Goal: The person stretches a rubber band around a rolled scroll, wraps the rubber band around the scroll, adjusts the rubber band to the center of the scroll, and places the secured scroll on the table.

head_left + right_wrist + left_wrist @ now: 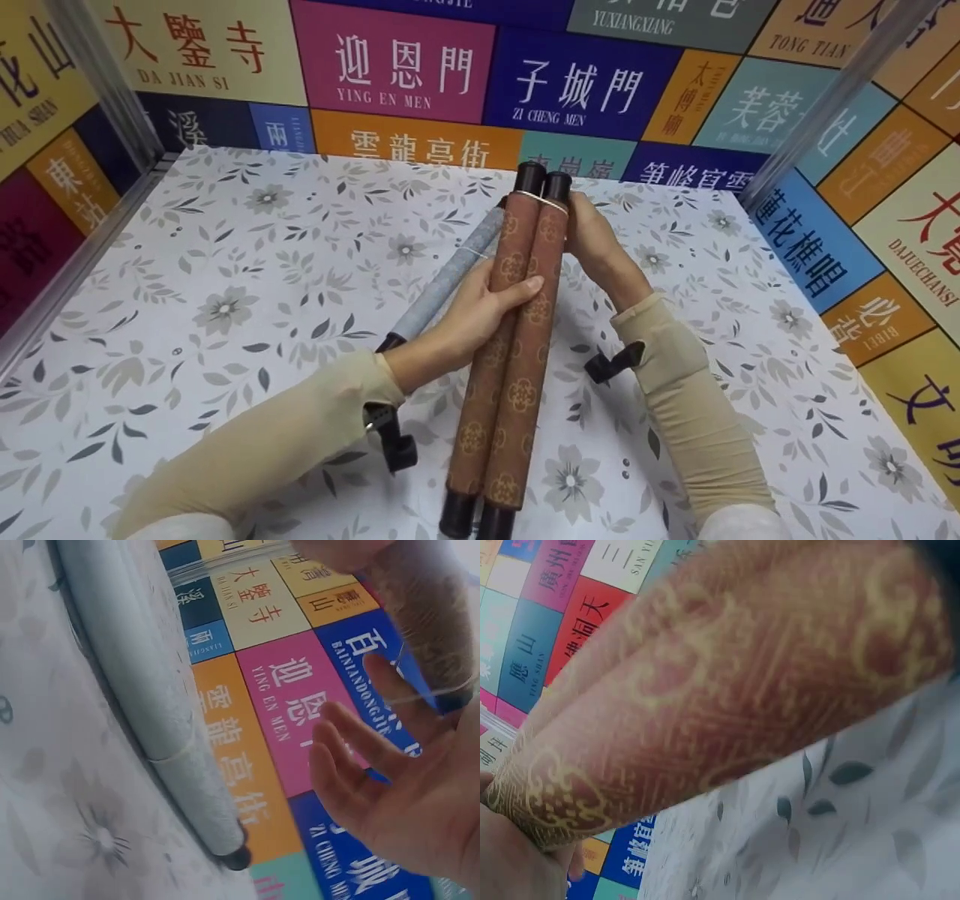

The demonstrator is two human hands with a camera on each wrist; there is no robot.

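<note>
My left hand [476, 311] grips a brown scroll [523, 394] with gold floral patterns, its thumb across the front. The scroll is wound into two parallel rolls with black end knobs, tilted up over the table. A thin white elastic band [541, 199] circles its upper end. Beside that end is my right hand [596, 232], partly hidden behind the scroll. In the right wrist view its loosely bent fingers [352, 742] lie by the band, the index finger closest. Brown patterned cloth [705, 690] fills much of the left wrist view.
A pale blue-grey scroll [442, 281] with black knobs and its own band lies on the table behind the left hand. White floral cloth [225, 307] covers the table. Colourful panels [397, 67] with Chinese lettering stand around the back and sides.
</note>
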